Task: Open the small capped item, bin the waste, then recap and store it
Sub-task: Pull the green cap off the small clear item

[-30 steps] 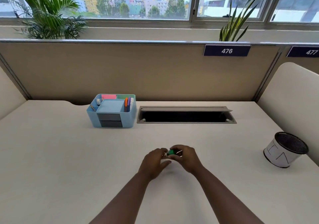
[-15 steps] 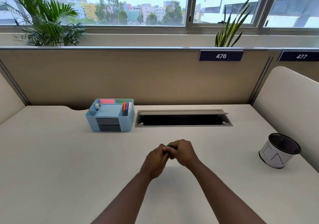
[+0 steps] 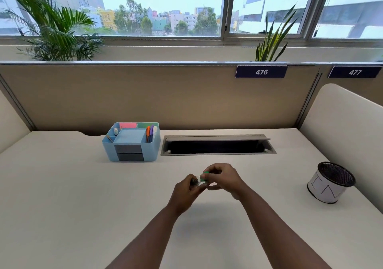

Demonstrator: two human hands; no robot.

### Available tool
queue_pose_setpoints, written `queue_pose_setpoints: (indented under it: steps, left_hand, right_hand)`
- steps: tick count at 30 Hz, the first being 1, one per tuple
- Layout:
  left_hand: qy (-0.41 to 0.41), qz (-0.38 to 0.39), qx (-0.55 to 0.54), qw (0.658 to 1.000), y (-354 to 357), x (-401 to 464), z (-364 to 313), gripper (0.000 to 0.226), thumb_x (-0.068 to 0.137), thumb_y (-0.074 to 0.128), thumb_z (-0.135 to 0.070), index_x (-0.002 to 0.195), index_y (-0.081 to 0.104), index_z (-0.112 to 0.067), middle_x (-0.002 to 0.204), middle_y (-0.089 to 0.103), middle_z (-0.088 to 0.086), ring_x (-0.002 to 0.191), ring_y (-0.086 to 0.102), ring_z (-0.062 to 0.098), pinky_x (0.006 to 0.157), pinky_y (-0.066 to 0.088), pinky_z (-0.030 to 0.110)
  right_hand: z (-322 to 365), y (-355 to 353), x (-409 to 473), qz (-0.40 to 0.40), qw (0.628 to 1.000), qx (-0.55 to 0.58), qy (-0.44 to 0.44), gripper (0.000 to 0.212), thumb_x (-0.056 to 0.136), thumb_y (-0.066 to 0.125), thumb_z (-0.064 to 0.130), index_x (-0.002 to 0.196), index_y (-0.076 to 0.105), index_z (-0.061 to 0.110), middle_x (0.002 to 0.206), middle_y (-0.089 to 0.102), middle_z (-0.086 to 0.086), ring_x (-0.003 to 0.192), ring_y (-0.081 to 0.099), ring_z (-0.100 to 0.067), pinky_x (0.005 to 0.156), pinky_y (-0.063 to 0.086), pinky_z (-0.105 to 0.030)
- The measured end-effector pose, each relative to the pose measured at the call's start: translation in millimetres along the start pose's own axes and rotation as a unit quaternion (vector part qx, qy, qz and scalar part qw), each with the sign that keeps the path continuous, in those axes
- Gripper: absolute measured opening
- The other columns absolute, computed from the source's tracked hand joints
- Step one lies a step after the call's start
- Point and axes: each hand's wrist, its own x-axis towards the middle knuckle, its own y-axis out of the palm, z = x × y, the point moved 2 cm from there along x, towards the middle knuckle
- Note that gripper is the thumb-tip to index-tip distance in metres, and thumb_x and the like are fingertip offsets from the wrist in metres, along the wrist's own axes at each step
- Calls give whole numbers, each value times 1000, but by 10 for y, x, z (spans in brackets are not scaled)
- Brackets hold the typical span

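Above the middle of the desk, both my hands hold a small green item (image 3: pixel 204 177). My right hand (image 3: pixel 224 177) pinches its green body from the right. My left hand (image 3: pixel 189 188) pinches a clear piece with something dark inside (image 3: pixel 195 181), which looks like the item's cap, at the green body's left end. Whether the two parts still touch is hidden by my fingers. A black mesh bin (image 3: pixel 310 188) wrapped in white paper stands at the desk's right edge. A light blue desk organizer (image 3: pixel 107 150) stands at the back left.
The organizer holds coloured pens (image 3: pixel 150 133), sticky notes and two grey drawers. An open cable tray slot (image 3: pixel 217 145) lies in the desk behind my hands. A beige partition rises at the back, and a curved cream divider (image 3: pixel 348 128) stands on the right.
My hands were pressed together around the item half a second ago. They have now drawn slightly apart, and the clear piece shows in my left hand. The view has tilted up a little.
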Motion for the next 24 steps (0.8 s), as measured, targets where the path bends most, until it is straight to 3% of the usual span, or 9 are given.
queue_pose_setpoints:
  steps: [4, 7, 10, 12, 14, 15, 17, 21, 24]
  left_hand:
    - [-17, -23, -16, 999, -44, 7, 36, 14, 85, 64, -22, 84, 51, -17, 74, 54, -9, 65, 49, 4, 56, 39, 1]
    - [-23, -19, -12, 999, -60, -5, 74, 8, 89, 57, -12, 88, 50, -14, 76, 54, -7, 73, 50, 16, 64, 43, 13]
    - [-27, -21, -10, 999, -71, -18, 107, 5, 89, 56, -11, 88, 51, -13, 72, 53, -8, 73, 50, 18, 68, 44, 22]
    - [-20, -33, -4, 999, -81, -14, 120, 4, 88, 59, -12, 88, 55, -13, 74, 55, -8, 69, 53, 12, 64, 43, 10]
    - [-12, -56, 16, 998, -90, -6, 121, 7, 85, 63, -15, 92, 61, -13, 78, 56, -6, 67, 52, 1, 59, 40, -1]
    - [-8, -68, 25, 997, -95, -2, 121, 11, 83, 65, -16, 94, 63, -12, 81, 55, -5, 67, 52, -2, 59, 38, -3]
    - [-2, -82, 29, 996, -104, 3, 115, 15, 81, 69, -16, 94, 66, -13, 84, 55, -4, 67, 52, -4, 60, 37, -5]
    - [-2, -76, 30, 997, -111, 8, 97, 19, 77, 73, -18, 95, 67, -16, 88, 58, -4, 70, 52, -2, 61, 41, 4]
    - [-18, -80, 29, 996, -104, 10, 90, 26, 74, 75, -18, 99, 67, -16, 92, 62, -2, 77, 55, 11, 64, 40, 10]
  right_hand:
    - [-116, -74, -21, -36, 995, 94, 22, 25, 76, 70, 7, 100, 61, 4, 82, 61, -7, 76, 65, -18, 61, 59, -25]
    - [-287, -88, -37, -56, 995, 64, 43, 30, 80, 65, 4, 110, 61, 1, 99, 61, -11, 84, 61, -20, 73, 56, -30]
    - [-461, -63, -71, -83, 995, 1, 51, 24, 80, 67, 5, 104, 65, 3, 100, 62, -9, 80, 61, -19, 74, 55, -29]
    - [-557, -37, -104, -94, 994, -33, 42, 21, 76, 70, 4, 97, 66, 4, 93, 62, -7, 73, 61, -18, 71, 55, -26]
    - [-634, -23, -142, -110, 991, -70, 27, 18, 72, 73, 4, 87, 65, 9, 86, 63, -4, 72, 62, -18, 67, 50, -15]
    - [-664, -21, -160, -121, 988, -89, 20, 18, 69, 75, 4, 81, 64, 13, 82, 64, -2, 72, 62, -18, 63, 45, -7]
    - [-716, -17, -190, -135, 983, -127, 9, 25, 66, 77, 5, 69, 60, 23, 76, 64, 3, 70, 57, -14, 58, 41, -6]
    - [-838, -25, -233, -136, 976, -166, 26, 37, 63, 75, -1, 61, 55, 30, 73, 63, 5, 64, 56, -12, 62, 41, -16]
    - [-921, -58, -239, -137, 975, -174, 34, 31, 64, 74, -5, 70, 60, 22, 79, 66, -2, 65, 62, -12, 56, 41, -4]
